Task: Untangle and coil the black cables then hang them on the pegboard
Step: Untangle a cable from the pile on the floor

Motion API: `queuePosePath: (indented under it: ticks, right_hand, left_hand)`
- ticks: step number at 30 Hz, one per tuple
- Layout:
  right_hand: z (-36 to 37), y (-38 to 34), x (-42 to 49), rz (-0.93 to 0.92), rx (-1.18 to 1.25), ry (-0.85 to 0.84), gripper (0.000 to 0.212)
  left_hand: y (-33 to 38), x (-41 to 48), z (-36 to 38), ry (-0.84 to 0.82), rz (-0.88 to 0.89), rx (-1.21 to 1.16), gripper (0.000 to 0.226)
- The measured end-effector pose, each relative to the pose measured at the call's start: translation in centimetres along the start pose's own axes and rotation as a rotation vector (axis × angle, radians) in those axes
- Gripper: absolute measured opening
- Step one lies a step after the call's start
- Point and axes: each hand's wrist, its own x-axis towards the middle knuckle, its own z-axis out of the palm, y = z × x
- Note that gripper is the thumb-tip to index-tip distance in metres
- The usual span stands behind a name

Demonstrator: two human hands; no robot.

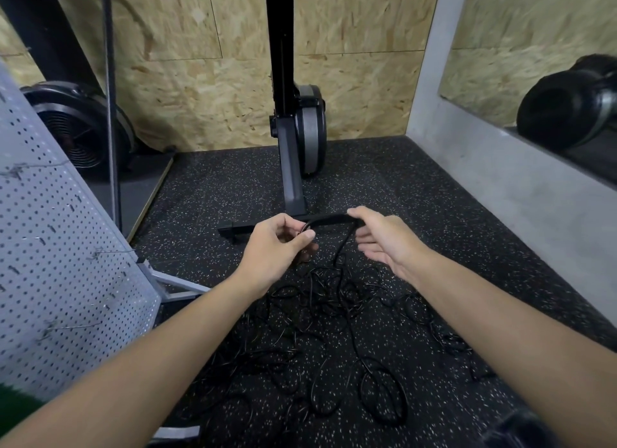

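A tangle of thin black cables [337,317] lies spread over the speckled rubber floor in front of me. One black cable [330,220] is lifted out of the pile and stretched between my hands. My left hand [277,244] pinches its looped end between thumb and fingers. My right hand [380,237] holds the other side over its thumb and forefinger, with the remaining fingers relaxed. From the right hand a strand drops down into the tangle. The grey pegboard [56,257] with metal hooks stands at the left.
An exercise machine's black post and base [293,167] stands just beyond my hands. A fan-wheel machine [76,130] sits at the far left behind the pegboard. A concrete ledge [500,180] with a black dumbbell [567,107] runs along the right.
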Motion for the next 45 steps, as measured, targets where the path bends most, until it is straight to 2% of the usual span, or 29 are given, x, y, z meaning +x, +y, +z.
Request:
queuePosePath:
  ticks: [3, 8, 11, 13, 17, 19, 20, 21, 24, 26, 30, 33, 35, 38, 41, 45]
  right_hand:
    - [0.8, -0.3, -0.6, -0.073, 0.024, -0.094, 0.048]
    - [1.4, -1.1, -1.5, -0.169, 0.144, -0.235, 0.023]
    - [1.1, -1.9, -2.3, -0.175, 0.015, -0.358, 0.027]
    - [0.8, -2.4, -2.7, -0.198, -0.030, -0.441, 0.031]
    - [0.0, -3.3, -3.4, -0.218, -0.036, -0.587, 0.033]
    - [-0.4, -3.6, -3.4, -0.246, -0.004, -0.613, 0.034]
    - [-0.6, -3.6, -3.4, -0.272, 0.012, -0.606, 0.034]
    - [-0.9, -3.6, -3.3, -0.296, 0.031, -0.588, 0.033]
    - [-1.6, -3.4, -2.8, -0.327, 0.086, -0.529, 0.032]
    - [-1.9, -3.1, -2.1, -0.331, 0.117, -0.471, 0.032]
    - [-2.0, -2.1, -0.3, -0.351, 0.079, -0.232, 0.036]
    - [-1.2, -0.9, 0.2, -0.321, -0.004, -0.149, 0.035]
    - [-0.4, -0.2, 0.2, -0.316, -0.095, -0.138, 0.038]
    - [0.5, 0.1, 0.2, -0.296, -0.095, -0.151, 0.048]
    - [1.0, 0.2, 0.0, -0.299, -0.084, -0.204, 0.034]
    - [1.2, 0.5, 0.0, -0.353, -0.285, -0.224, 0.025]
  left_hand:
    - [0.1, 0.0, 0.0, -0.046, 0.085, 0.139, 0.013]
    - [-0.3, -0.5, 0.2, -0.245, 0.176, 0.369, 0.035]
    - [-0.6, -0.1, -0.5, -0.229, 0.109, 0.413, 0.060]
    - [-1.2, 0.1, -0.9, -0.244, 0.051, 0.372, 0.067]
    - [-2.5, 0.4, -0.4, -0.290, 0.007, 0.371, 0.069]
    - [-3.0, 0.8, -0.2, -0.326, 0.017, 0.357, 0.045]
    - [-3.0, 0.9, -0.1, -0.344, 0.018, 0.362, 0.028]
    - [-2.9, 0.7, 0.1, -0.367, -0.009, 0.348, 0.022]
    - [-2.9, 0.2, 0.5, -0.476, -0.151, 0.232, 0.032]
    - [-3.0, 0.1, 0.4, -0.498, -0.151, 0.236, 0.040]
    - [-2.4, 0.8, -0.2, -0.204, -0.026, 0.254, 0.041]
    - [-1.3, 0.5, 0.1, -0.216, 0.054, 0.222, 0.032]
    - [-0.9, 0.2, 0.9, -0.256, 0.128, 0.240, 0.027]
    - [-0.6, -0.2, 2.1, -0.291, 0.179, 0.244, 0.024]
    - [-1.0, -0.1, 2.7, -0.262, 0.127, 0.243, 0.030]
    - [-1.7, 0.0, 3.2, -0.241, 0.037, 0.311, 0.037]
